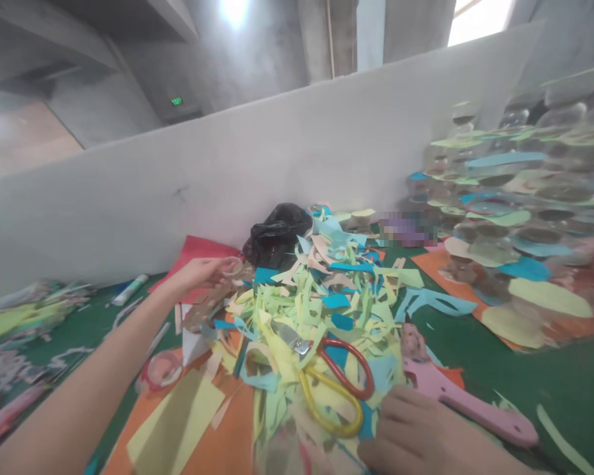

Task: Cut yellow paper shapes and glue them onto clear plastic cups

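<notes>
My left hand [200, 272] reaches out over the left side of a heap of coloured paper scraps [321, 297] and pinches a small clear tape roll [231, 266]. At the bottom edge my right hand [416, 435] rests with curled fingers beside the handles of red-and-yellow scissors [336, 379], which lie on the scraps. Whether this hand grips anything is hidden.
A pink tool [468, 399] lies right of the scissors on the green mat [534, 376]. A black bag [276, 234] sits against the white partition [277, 158]. Orange and yellow sheets [188, 422] lie in front; stacked clear cups with paper [515, 198] stand at the right.
</notes>
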